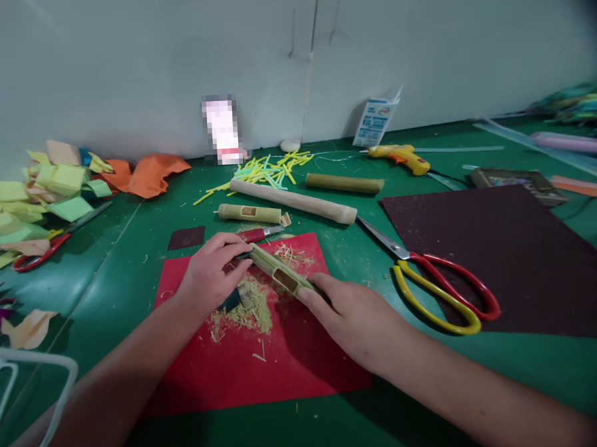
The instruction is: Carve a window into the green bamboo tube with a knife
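A short green bamboo tube [280,272] with a rectangular notch cut in it lies slanted over a red mat [286,364]. My right hand [356,320] grips its near end. My left hand [212,275] is closed at its far end around a dark-handled tool [234,298] whose blade is hidden. A pile of pale shavings [250,311] lies on the mat under the tube.
Large red-and-yellow scissors [439,286] lie right of the mat beside a dark sheet [505,253]. Behind are a red-handled knife [259,234], another notched bamboo piece [250,213], a long pale stick [292,201], a green tube [344,183], a yellow glue gun [400,157], coloured paper scraps [37,197] and small red scissors [44,252].
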A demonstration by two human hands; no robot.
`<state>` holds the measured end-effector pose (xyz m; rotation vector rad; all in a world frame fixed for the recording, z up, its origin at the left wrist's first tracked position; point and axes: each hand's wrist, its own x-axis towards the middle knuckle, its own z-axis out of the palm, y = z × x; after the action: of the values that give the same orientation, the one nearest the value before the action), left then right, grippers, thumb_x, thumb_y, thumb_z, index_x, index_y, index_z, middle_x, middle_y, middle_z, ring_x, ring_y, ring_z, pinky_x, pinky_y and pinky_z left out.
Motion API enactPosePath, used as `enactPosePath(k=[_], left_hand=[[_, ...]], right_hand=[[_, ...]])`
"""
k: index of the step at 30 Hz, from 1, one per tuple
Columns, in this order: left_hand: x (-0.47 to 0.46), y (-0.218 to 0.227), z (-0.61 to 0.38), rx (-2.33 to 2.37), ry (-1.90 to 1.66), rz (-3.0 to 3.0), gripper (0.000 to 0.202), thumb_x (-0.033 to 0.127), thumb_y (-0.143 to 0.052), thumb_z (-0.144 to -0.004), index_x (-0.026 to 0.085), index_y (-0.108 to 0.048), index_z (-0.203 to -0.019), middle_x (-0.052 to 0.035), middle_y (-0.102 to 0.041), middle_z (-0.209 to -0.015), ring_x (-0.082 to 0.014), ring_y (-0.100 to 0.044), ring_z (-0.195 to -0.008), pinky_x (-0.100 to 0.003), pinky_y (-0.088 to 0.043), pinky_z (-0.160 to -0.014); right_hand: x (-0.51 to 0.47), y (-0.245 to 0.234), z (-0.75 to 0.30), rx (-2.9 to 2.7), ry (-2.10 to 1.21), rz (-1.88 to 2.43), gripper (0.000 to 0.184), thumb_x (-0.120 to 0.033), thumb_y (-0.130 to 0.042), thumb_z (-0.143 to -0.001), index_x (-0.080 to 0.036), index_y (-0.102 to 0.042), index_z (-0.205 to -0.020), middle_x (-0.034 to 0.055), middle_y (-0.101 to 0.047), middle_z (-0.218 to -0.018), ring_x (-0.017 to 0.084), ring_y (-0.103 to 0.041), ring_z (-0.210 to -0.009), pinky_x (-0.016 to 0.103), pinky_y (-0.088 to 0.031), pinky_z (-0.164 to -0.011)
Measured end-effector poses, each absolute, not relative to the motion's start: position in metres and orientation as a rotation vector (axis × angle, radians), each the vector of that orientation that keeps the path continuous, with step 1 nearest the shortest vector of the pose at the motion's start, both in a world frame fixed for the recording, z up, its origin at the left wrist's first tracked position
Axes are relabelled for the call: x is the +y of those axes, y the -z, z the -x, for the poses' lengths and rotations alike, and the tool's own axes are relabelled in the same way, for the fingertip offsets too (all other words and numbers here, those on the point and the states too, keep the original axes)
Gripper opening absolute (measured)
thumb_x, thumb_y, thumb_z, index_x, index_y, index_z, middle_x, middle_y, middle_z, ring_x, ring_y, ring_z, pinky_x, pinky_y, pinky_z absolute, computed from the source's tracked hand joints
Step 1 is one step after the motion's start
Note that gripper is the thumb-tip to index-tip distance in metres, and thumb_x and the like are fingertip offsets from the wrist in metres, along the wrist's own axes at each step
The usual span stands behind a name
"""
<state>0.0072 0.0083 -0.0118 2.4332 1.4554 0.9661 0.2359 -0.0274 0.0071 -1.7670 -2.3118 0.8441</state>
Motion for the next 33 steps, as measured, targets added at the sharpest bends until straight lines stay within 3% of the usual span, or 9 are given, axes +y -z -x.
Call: enactPosePath(k=[4, 9, 12, 23, 30, 33], left_hand=[[0.0091, 0.0106, -0.008, 1.515, -1.057, -2.179, 0.016, 0.028, -0.057, -0.082, 0.019, -0.067, -0.091, -0.0053, -0.064, -0.095, -0.0172, -0.06, -0.088, -0.032, -0.049, -0.083], [0.0105, 0.0118, -0.0081, 1.446, -1.182, -1.327, 0.03, 0.038, -0.062, -0.078, 0.019, -0.063, -0.101, -0.0022, -0.064, -0.07, -0.0137, -0.061, -0.062, -0.027, -0.053, -0.061], [0.0103, 0.0137, -0.0083, 1.333, -1.163, -1.109, 0.035, 0.033, -0.067, -0.073, 0.019, -0.062, -0.105, -0.0034, -0.066, -0.074, -0.0118, -0.061, -0.061, -0.024, -0.053, -0.06], [0.0101, 0.0091, -0.0102, 1.335, -1.186, -1.003, 0.029, 0.027, -0.066, -0.073, 0.015, -0.062, -0.098, -0.0079, -0.07, -0.084, -0.0104, -0.063, -0.06, -0.02, -0.052, -0.057], [0.0115, 0.0126, -0.0078, 1.327, -1.242, -1.035, 0.025, 0.027, -0.071, -0.07, 0.015, -0.056, -0.087, -0.0056, -0.068, -0.074, -0.0144, -0.064, -0.061, -0.028, -0.054, -0.06], [0.0104, 0.0123, -0.0084, 1.294, -1.264, -1.127, 0.02, 0.025, -0.069, -0.07, 0.015, -0.053, -0.075, -0.0059, -0.067, -0.087, -0.0145, -0.064, -0.066, -0.03, -0.054, -0.063]], right_hand=[[-0.0269, -0.0073, -0.2357, -2.319, -0.845, 1.784, 0.04, -0.047, -0.027, -0.091, -0.024, -0.059, -0.095, 0.0044, -0.066, -0.08, 0.021, -0.06, -0.071, 0.028, -0.033, -0.053], [-0.0265, -0.0073, -0.2353, -2.321, -0.854, 1.767, 0.042, -0.048, -0.026, -0.091, -0.023, -0.059, -0.1, 0.0059, -0.067, -0.086, 0.022, -0.061, -0.076, 0.029, -0.035, -0.056], [-0.0268, -0.0066, -0.2359, -2.331, -0.839, 1.768, 0.042, -0.048, -0.026, -0.091, -0.023, -0.059, -0.1, 0.0058, -0.067, -0.085, 0.022, -0.061, -0.076, 0.029, -0.036, -0.057], [-0.027, -0.0065, -0.2353, -2.331, -0.84, 1.808, 0.043, -0.049, -0.026, -0.091, -0.023, -0.059, -0.101, 0.0057, -0.067, -0.083, 0.022, -0.061, -0.075, 0.029, -0.035, -0.056], [-0.0264, -0.0047, -0.2362, -2.335, -0.832, 1.798, 0.043, -0.05, -0.026, -0.09, -0.023, -0.058, -0.1, 0.0061, -0.067, -0.084, 0.022, -0.061, -0.074, 0.029, -0.034, -0.056], [-0.0267, -0.0053, -0.2359, -2.339, -0.847, 1.799, 0.042, -0.049, -0.026, -0.091, -0.024, -0.058, -0.099, 0.0057, -0.067, -0.083, 0.022, -0.06, -0.074, 0.03, -0.034, -0.056]])
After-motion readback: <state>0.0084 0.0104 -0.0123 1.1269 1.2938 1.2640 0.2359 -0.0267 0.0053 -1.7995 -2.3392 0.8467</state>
